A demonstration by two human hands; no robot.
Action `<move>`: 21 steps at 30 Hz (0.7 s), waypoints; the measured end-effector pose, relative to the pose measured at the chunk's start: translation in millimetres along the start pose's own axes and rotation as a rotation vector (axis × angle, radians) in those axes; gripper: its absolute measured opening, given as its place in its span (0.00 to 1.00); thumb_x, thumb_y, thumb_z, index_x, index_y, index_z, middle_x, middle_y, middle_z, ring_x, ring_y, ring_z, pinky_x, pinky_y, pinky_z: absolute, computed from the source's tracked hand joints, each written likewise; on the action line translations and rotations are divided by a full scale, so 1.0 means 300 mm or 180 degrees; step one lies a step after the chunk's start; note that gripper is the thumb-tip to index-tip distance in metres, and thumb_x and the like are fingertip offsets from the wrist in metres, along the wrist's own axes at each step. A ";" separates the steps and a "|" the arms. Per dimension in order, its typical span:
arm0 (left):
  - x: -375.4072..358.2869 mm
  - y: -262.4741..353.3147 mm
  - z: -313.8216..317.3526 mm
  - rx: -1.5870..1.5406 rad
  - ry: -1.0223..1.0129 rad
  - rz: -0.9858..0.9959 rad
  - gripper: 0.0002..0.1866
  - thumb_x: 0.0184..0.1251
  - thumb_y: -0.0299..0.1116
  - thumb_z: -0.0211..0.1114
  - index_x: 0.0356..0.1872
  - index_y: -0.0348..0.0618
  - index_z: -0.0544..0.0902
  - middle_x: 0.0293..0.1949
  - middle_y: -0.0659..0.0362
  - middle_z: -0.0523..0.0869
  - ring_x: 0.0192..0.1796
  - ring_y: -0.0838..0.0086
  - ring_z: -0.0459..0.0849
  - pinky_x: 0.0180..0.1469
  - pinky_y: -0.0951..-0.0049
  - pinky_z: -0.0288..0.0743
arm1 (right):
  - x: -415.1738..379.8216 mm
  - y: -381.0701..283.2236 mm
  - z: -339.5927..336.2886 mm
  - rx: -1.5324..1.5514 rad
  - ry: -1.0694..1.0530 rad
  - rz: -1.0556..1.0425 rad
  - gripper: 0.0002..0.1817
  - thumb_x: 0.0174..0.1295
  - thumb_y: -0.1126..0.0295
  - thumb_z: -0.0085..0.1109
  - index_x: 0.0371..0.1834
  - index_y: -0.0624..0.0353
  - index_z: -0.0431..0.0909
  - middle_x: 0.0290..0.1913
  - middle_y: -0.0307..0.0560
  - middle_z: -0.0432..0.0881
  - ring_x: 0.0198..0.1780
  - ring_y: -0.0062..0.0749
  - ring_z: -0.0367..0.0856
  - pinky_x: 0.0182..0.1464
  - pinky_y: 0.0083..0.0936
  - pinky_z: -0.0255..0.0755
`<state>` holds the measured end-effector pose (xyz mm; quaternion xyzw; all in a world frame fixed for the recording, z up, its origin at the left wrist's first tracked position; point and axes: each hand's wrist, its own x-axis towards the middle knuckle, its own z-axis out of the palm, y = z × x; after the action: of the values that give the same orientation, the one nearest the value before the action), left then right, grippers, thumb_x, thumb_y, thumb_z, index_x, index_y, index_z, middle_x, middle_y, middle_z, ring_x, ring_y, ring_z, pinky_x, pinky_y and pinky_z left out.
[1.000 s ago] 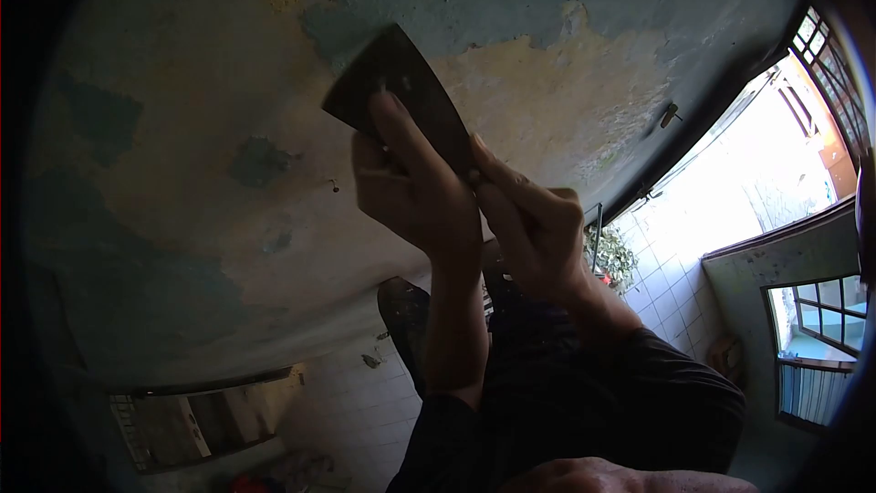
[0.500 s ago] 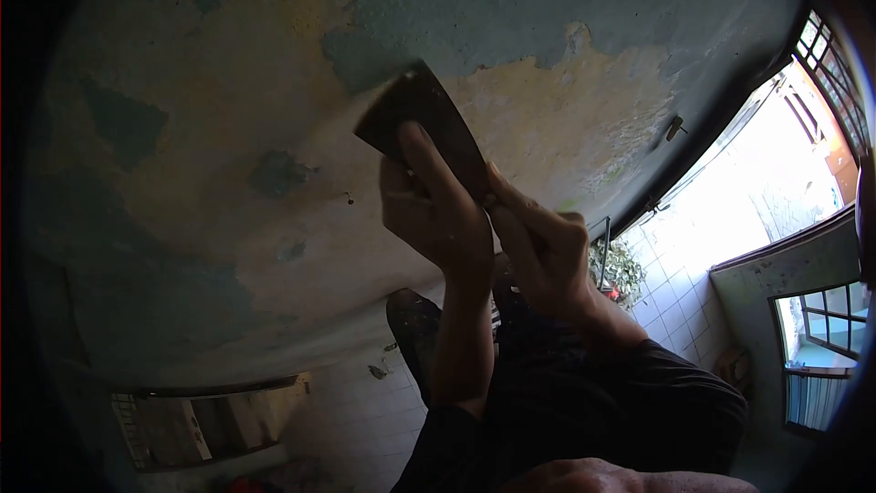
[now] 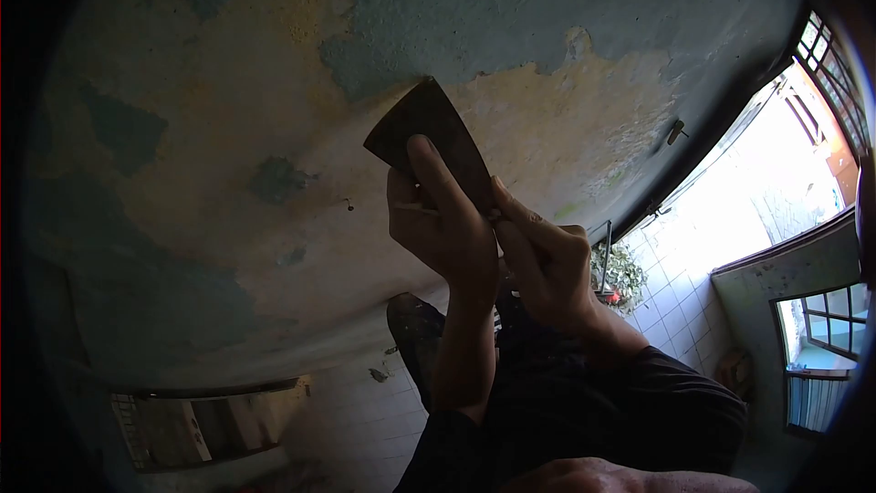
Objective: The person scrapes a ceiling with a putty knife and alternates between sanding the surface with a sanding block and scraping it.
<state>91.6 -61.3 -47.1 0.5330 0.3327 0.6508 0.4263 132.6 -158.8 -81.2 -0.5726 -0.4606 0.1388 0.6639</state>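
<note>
A dark, fan-shaped scraper [image 3: 447, 132] is held in front of a wall with peeling paint. My left hand [image 3: 443, 210] is wrapped around the blade from the left, its thumb lying flat along the near face. My right hand [image 3: 547, 260] grips the scraper's narrow end, fingers closed, with the forefinger along its side. The handle is mostly hidden by the hands. The blade's wide edge points up and left and overlaps the border between green paint [image 3: 429, 27] and bare, yellowish plaster [image 3: 319, 110].
A nail [image 3: 349, 205] sticks out of the wall left of my hands. A latch [image 3: 676, 131] is near the bright doorway [image 3: 730, 192] on the right. Below are my dark shoe [image 3: 411, 329], white floor tiles [image 3: 356, 411] and a heap of leaves [image 3: 620, 274].
Both hands and the scraper have moved slightly down and to the right, drawing the blade's edge a little lower along the wall. The grip is the same.
</note>
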 end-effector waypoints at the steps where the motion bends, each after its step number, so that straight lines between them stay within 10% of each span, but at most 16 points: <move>1: -0.004 0.002 -0.003 0.0004 0.0010 -0.0009 0.25 0.83 0.47 0.59 0.31 0.33 0.82 0.25 0.59 0.86 0.26 0.81 0.82 0.28 0.76 0.74 | -0.002 0.006 0.004 0.0041 0.0031 0.0031 0.22 0.70 0.80 0.59 0.68 0.68 0.78 0.40 0.66 0.90 0.37 0.25 0.92 0.36 0.20 0.81; 9: -0.008 -0.026 0.007 0.0147 0.0097 0.0120 0.22 0.84 0.43 0.59 0.31 0.36 0.80 0.23 0.62 0.84 0.25 0.84 0.80 0.27 0.77 0.72 | -0.010 0.027 0.002 -0.0046 0.0156 -0.0097 0.23 0.70 0.81 0.58 0.68 0.68 0.78 0.39 0.64 0.91 0.34 0.18 0.88 0.33 0.18 0.77; 15: -0.013 -0.016 0.003 0.0117 -0.0009 0.0191 0.21 0.84 0.42 0.59 0.32 0.35 0.81 0.23 0.62 0.84 0.25 0.84 0.80 0.27 0.76 0.72 | -0.010 0.015 -0.007 0.0072 -0.0007 0.0148 0.22 0.70 0.81 0.58 0.68 0.69 0.78 0.46 0.68 0.90 0.44 0.30 0.92 0.41 0.21 0.83; 21: -0.010 -0.033 0.009 0.0284 0.0052 0.0169 0.23 0.83 0.46 0.59 0.35 0.33 0.83 0.26 0.59 0.87 0.27 0.82 0.83 0.29 0.77 0.75 | -0.008 0.030 -0.002 0.0040 0.0135 -0.0142 0.23 0.70 0.81 0.58 0.69 0.69 0.77 0.39 0.62 0.91 0.36 0.16 0.87 0.34 0.17 0.76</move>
<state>96.6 -60.0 -56.6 0.5548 0.3505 0.6507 0.3819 134.9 -158.2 -90.2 -0.5608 -0.4583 0.1147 0.6800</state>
